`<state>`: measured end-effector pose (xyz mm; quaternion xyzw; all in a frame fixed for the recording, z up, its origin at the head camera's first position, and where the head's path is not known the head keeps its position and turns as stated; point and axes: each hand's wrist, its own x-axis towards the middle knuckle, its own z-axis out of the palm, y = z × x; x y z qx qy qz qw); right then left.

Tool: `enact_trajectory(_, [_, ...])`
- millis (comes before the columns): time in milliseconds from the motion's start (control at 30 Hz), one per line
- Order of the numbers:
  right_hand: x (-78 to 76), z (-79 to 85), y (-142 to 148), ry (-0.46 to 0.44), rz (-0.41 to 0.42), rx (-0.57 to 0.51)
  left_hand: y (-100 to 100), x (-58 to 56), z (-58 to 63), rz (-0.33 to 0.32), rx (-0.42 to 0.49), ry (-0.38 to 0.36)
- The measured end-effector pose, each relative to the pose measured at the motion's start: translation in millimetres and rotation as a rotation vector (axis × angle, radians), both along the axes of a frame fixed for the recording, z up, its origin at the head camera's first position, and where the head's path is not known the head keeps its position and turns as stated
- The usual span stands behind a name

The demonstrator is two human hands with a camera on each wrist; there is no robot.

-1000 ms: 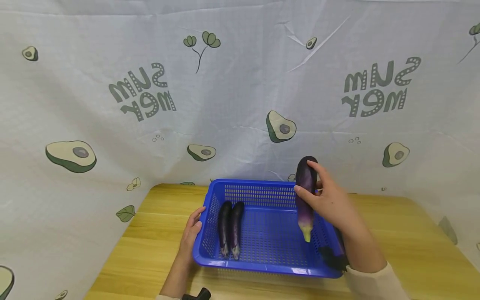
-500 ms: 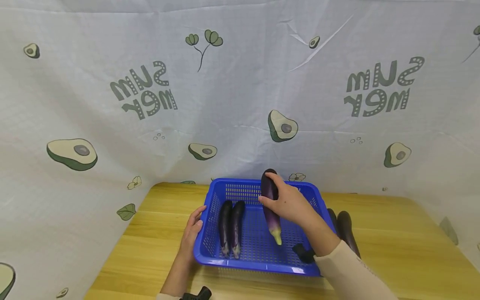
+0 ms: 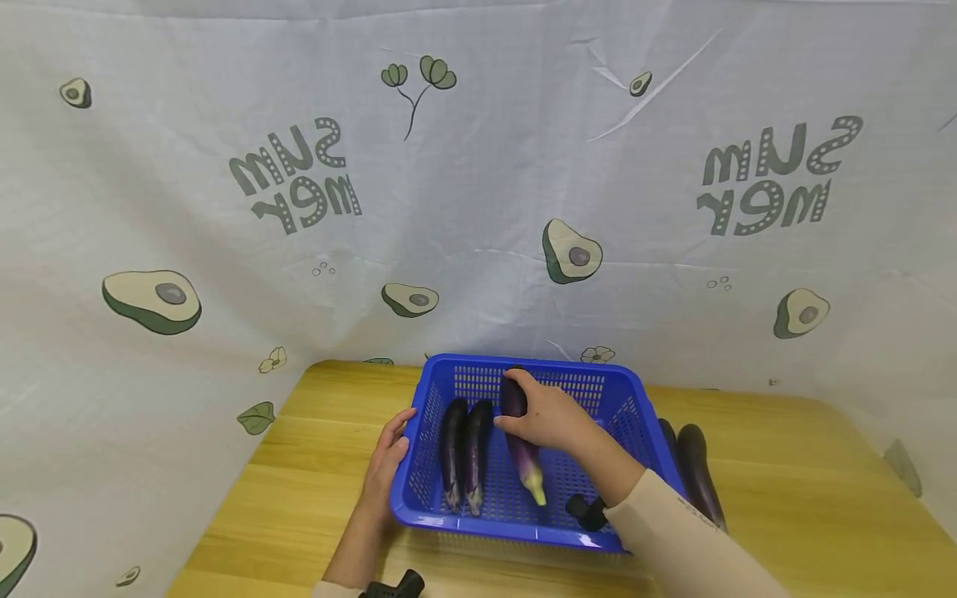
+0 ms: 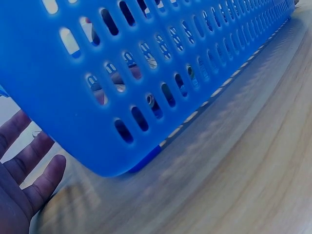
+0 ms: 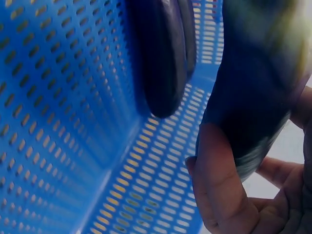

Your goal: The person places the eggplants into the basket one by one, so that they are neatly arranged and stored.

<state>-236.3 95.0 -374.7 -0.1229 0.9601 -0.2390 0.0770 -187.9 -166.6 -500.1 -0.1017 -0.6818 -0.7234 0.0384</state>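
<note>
My right hand (image 3: 549,419) holds a dark purple eggplant (image 3: 523,457) between thumb and fingers, over the middle of a blue plastic basket (image 3: 516,533). Its pale green stem end points towards me. To its left, two slimmer eggplants, one outer (image 3: 452,453) and one inner (image 3: 476,457), lie side by side in the basket. My left hand (image 3: 381,472) touches the basket's left side, fingers loosely extended along the rim. In the left wrist view, those fingers (image 4: 53,170) are beside the basket corner. The right wrist view shows the thumb and fingers around the held eggplant (image 5: 258,83).
Two more eggplants, a nearer one (image 3: 699,473) and a partly hidden one (image 3: 668,432), lie on the wooden table (image 3: 807,490) right of the basket. Behind stands a white curtain (image 3: 478,191) printed with avocados. Black mounts (image 3: 586,512) sit at both wrists.
My right hand has carried the eggplant left and down, from the basket's right side to its middle beside the other two. My left hand stays at the basket's left side.
</note>
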Motion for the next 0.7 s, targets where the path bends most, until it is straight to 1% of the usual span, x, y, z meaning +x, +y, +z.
enact_trajectory(233, [-5.1,-11.8,-5.1,-0.080,0.016,-0.033,0.1,0.4,0.4,-0.002,-0.005,-0.002])
enact_trajectory(500, [-10.7,-26.8,-12.1,-0.236,0.016,-0.164,-0.1,0.6,0.8,-0.012,0.015,-0.014])
enact_trajectory(700, [-12.6,-30.0,-15.1,-0.299,0.021,-0.221,-0.2,0.5,1.6,-0.014,0.015,-0.005])
